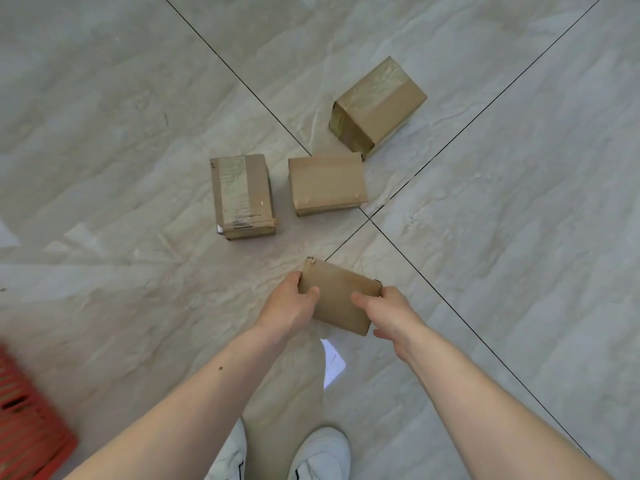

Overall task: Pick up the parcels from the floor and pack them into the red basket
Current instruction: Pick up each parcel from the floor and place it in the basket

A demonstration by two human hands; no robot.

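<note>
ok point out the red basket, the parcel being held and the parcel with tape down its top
red basket (27, 424), head view, slatted wall
held parcel (341, 299), head view, top face
taped parcel (239, 188), head view, tape strip

The pale grey marble-patterned tile floor (121, 133) is crossed by thin dark grout lines that meet just right of centre. Three brown cardboard parcels lie on it: a taped upright box (241, 195) at the left, a plain flat-topped box (327, 183) just beside it (apart, not touching), and a tilted tape-wrapped box (379, 105) farther back. A red slatted plastic basket (24, 420) sits at the lower left edge. Two white shoes (320, 452) stand at the bottom.
</note>
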